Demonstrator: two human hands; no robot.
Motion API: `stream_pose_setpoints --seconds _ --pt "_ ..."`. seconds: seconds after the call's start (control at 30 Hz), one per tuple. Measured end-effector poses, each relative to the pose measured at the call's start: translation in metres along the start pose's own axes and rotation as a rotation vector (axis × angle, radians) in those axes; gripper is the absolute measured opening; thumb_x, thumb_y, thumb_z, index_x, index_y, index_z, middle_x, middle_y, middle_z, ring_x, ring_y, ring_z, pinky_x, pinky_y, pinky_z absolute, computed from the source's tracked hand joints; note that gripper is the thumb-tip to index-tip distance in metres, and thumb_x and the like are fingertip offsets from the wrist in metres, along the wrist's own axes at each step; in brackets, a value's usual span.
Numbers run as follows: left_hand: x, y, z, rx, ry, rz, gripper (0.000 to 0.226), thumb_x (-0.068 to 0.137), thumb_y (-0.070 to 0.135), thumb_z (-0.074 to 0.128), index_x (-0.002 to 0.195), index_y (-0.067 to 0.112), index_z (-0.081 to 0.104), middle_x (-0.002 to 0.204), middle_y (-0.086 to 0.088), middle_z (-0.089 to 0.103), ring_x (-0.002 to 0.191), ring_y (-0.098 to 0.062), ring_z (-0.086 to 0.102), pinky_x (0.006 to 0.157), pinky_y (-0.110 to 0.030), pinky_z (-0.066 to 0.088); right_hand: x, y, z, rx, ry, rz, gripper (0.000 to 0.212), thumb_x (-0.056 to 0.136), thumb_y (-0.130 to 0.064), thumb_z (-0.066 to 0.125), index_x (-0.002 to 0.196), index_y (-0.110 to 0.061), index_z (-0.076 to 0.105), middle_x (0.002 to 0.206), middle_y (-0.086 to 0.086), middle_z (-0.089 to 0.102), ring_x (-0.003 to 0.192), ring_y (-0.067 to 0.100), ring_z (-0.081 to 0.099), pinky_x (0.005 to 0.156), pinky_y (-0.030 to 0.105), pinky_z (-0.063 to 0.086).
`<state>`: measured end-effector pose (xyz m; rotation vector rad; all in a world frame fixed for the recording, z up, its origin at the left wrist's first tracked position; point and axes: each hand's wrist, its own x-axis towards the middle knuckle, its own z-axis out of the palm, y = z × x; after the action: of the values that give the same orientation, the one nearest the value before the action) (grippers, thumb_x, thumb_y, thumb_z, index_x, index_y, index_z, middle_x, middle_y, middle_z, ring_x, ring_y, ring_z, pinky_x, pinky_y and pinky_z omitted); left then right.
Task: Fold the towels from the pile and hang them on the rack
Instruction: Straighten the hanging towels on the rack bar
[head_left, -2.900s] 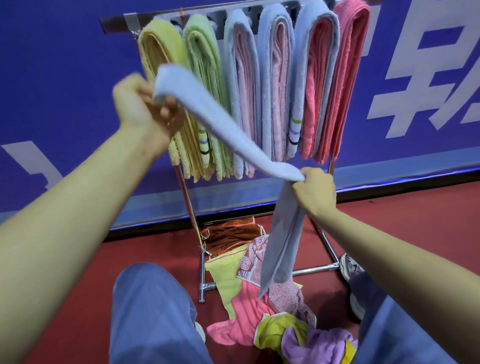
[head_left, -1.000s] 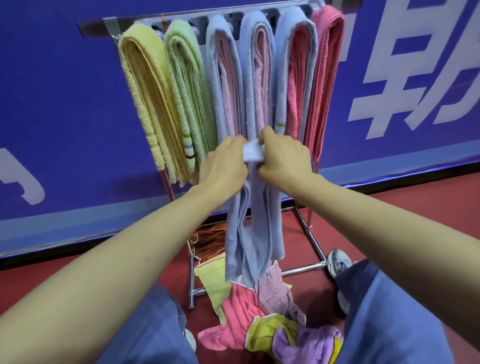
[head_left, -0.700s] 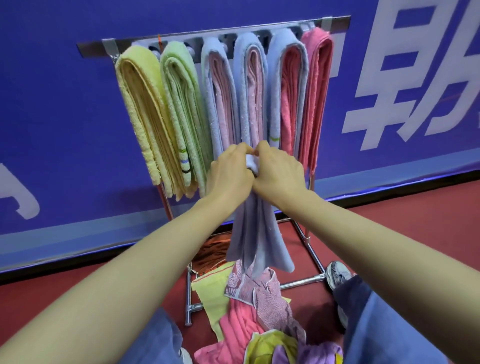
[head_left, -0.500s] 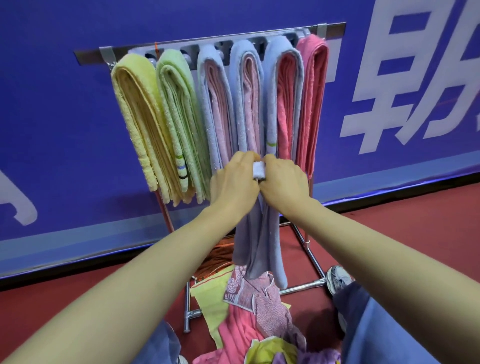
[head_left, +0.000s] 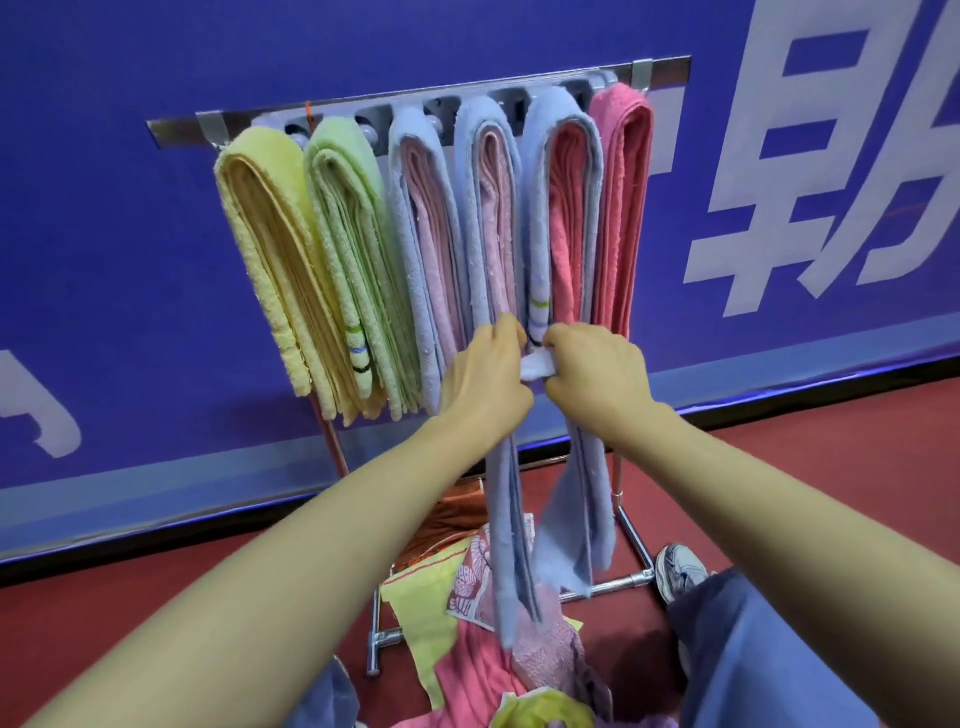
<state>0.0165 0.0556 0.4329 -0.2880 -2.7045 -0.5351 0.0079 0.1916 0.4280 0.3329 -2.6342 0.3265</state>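
As left hand (head_left: 485, 382), right hand (head_left: 597, 379) pinch blue towel (head_left: 582, 493) | halves have parted

Two bare arms reach toward a metal rack (head_left: 176, 132) against a blue wall (head_left: 104, 260). The left hand (head_left: 483, 382) and right hand (head_left: 597, 382) sit side by side. Each pinches the top fold of a blue towel (head_left: 506, 519), which hangs in two lengths down to the pile (head_left: 467, 670) on the red floor (head_left: 831, 441) at the rack's base. Six folded towels hang from the top bar, with a yellow towel (head_left: 270, 249) at its left end and a pink towel (head_left: 621, 208) at its right end.
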Motion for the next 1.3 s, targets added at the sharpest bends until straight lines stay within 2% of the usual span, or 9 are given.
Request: stream_pose_setpoints --seconds 0.23,0.37,0.5,0.73,0.87,0.97,1.07,1.17,1.3 --pt "0.052 0.059 -0.019 -0.029 -0.049 0.026 0.029 0.086 0.018 0.055 0.112 0.012 0.043 0.109 -0.021 0.064 0.100 -0.046 0.060 0.068 -0.040 0.038 0.052 0.034 -0.064 0.059 0.152 0.005 0.025 0.077 -0.019 0.059 0.100 -0.012 0.062 0.098 0.008 0.065 0.092 0.037 0.059 0.066 0.039 0.046" --pt "0.106 0.092 -0.039 -0.017 -0.078 0.057 0.026 0.080 0.016 0.059 0.105 0.014 0.051 0.103 -0.019 0.064 0.097 -0.043 0.060 0.068 -0.040 0.044 0.092 0.074 -0.101 0.048 0.220 0.023 0.026 0.074 -0.014 0.059 0.099 -0.011 0.065 0.095 0.010 0.066 0.088 0.038 0.058 0.062 0.036 0.042" --pt "0.159 0.120 -0.062 -0.068 0.126 0.085 0.026 0.078 0.010 0.056 0.102 0.017 0.064 0.101 -0.016 0.068 0.097 -0.039 0.061 0.073 -0.040 0.047 0.130 0.109 -0.131 0.045 0.287 0.031 0.024 0.075 -0.007 0.058 0.099 -0.007 0.065 0.093 0.015 0.064 0.087 0.042 0.058 0.065 0.041 0.047" --pt "0.224 0.154 -0.095 -0.130 0.474 0.091 0.022 0.081 0.010 0.053 0.097 0.020 0.063 0.095 -0.004 0.059 0.082 -0.026 0.053 0.067 -0.033 0.033 0.199 0.130 -0.157 0.043 0.443 -0.052 0.018 0.083 -0.010 0.057 0.100 -0.005 0.061 0.087 0.009 0.056 0.079 0.034 0.052 0.061 0.036 0.032" --pt "0.238 0.150 -0.090 0.035 0.422 0.017 0.025 0.085 0.011 0.054 0.106 0.023 0.059 0.101 -0.003 0.049 0.081 -0.029 0.050 0.065 -0.036 0.034 0.229 0.134 -0.153 0.035 0.392 -0.075 0.019 0.083 -0.008 0.056 0.101 -0.005 0.060 0.094 0.012 0.059 0.082 0.034 0.053 0.061 0.036 0.032" --pt "0.243 0.143 -0.074 0.111 0.317 0.023 0.033 0.082 0.012 0.056 0.114 0.021 0.055 0.103 -0.002 0.040 0.093 -0.030 0.053 0.067 -0.037 0.033 0.238 0.136 -0.134 0.068 0.285 -0.064 0.011 0.081 -0.010 0.058 0.090 -0.008 0.052 0.094 0.010 0.058 0.077 0.028 0.047 0.060 0.035 0.034" --pt "0.246 0.140 -0.067 0.215 0.258 0.067 0.039 0.083 0.010 0.056 0.120 0.017 0.050 0.112 -0.007 0.047 0.098 -0.033 0.057 0.068 -0.037 0.032 0.238 0.141 -0.115 0.108 0.253 -0.077 0.017 0.080 -0.013 0.058 0.097 -0.009 0.057 0.093 0.008 0.058 0.080 0.029 0.053 0.060 0.035 0.040" --pt "0.250 0.139 -0.071 0.306 0.266 0.110 0.036 0.085 0.006 0.053 0.120 0.014 0.050 0.112 -0.010 0.049 0.093 -0.038 0.057 0.067 -0.039 0.033 0.239 0.143 -0.113 0.119 0.287 -0.111 0.024 0.079 -0.014 0.058 0.103 -0.012 0.060 0.094 0.006 0.060 0.085 0.029 0.057 0.061 0.037 0.045" --pt "0.260 0.142 -0.086 0.374 0.364 0.126 0.027 0.091 0.009 0.054 0.118 0.014 0.051 0.114 -0.011 0.045 0.075 -0.032 0.043 0.064 -0.042 0.033 0.248 0.136 -0.127 0.069 0.377 -0.172 0.022 0.082 -0.013 0.056 0.103 -0.008 0.060 0.092 0.009 0.054 0.083 0.030 0.052 0.059 0.037 0.032"
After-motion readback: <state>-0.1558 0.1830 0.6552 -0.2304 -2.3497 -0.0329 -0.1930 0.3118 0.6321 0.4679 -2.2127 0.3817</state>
